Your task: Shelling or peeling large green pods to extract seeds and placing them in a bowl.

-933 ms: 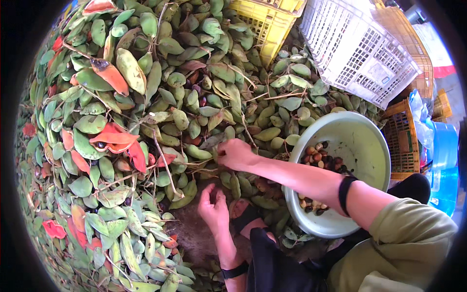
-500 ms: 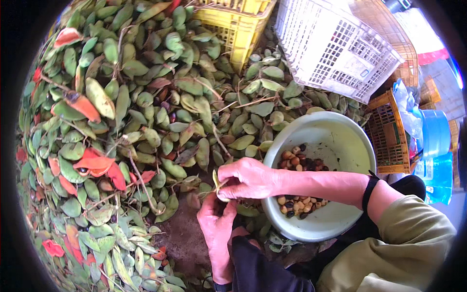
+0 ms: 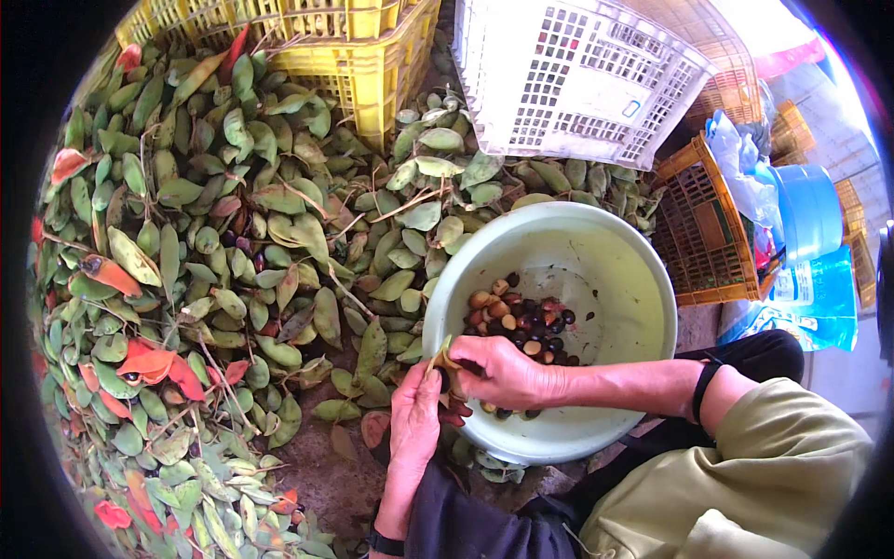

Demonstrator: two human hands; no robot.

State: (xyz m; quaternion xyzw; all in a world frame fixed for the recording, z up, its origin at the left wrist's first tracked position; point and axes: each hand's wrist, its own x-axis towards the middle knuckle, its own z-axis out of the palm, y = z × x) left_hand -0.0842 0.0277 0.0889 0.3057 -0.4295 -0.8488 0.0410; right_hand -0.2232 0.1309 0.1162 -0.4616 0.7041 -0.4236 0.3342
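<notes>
Clamping fingers of left hand (image 3: 415,410) and right hand (image 3: 507,371) on one green seed pod (image 3: 444,348), at left rim of pale-green basin (image 3: 624,270); cannot tell pod's long axis behind fingers.

A loose olive-green shirt (image 3: 689,480) is spreading at four o'clock, its short right sleeve (image 3: 792,421) ending wide; dark trousers (image 3: 470,517) are showing at six; black bands (image 3: 705,384) are circling both forearms (image 3: 633,385), near four and near six.
</notes>
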